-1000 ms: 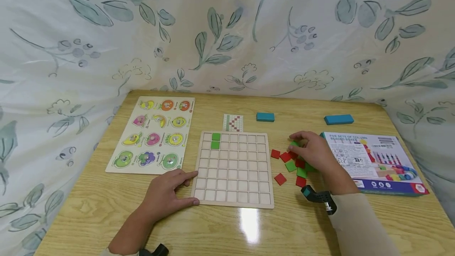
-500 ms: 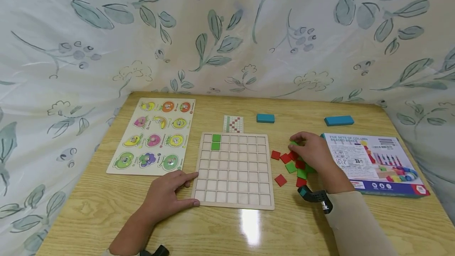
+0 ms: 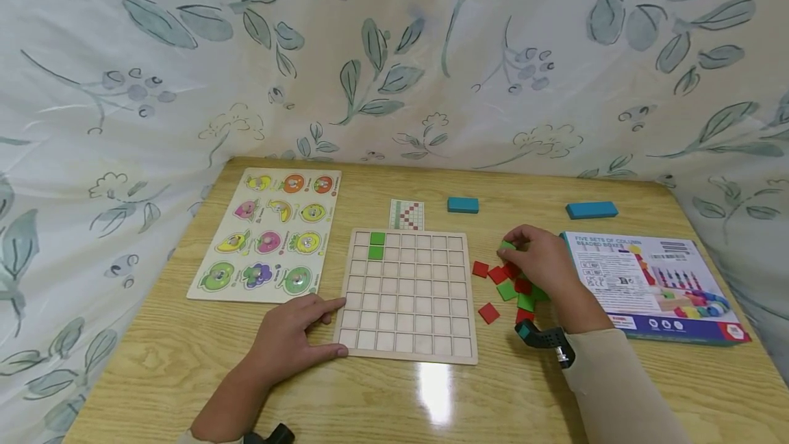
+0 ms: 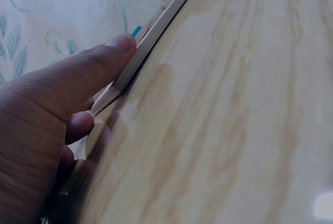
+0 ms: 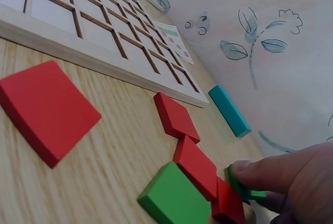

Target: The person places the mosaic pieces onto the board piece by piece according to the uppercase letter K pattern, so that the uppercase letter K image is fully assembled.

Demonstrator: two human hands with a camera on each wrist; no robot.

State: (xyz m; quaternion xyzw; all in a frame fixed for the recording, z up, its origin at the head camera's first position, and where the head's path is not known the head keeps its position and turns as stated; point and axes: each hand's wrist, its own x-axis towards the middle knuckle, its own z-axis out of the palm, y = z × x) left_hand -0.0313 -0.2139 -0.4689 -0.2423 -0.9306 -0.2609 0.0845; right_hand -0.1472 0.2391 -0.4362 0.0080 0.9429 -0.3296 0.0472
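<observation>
The right hand (image 3: 539, 262) covers part of the tile pile (image 3: 514, 286); the print on the pattern card (image 3: 407, 214) is too small to read

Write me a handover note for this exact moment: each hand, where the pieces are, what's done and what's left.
Left hand: flat on the table, fingers straight, thumb against the left edge of the grid board, steadying it.
Right hand: over the pile of red and green tiles, pinching a green tile at the pile's far side.
Done: two green tiles sit in the board's second column, top two cells.
Left: every other cell is empty. The pattern card lies just beyond the board; its details are too small to read.
</observation>
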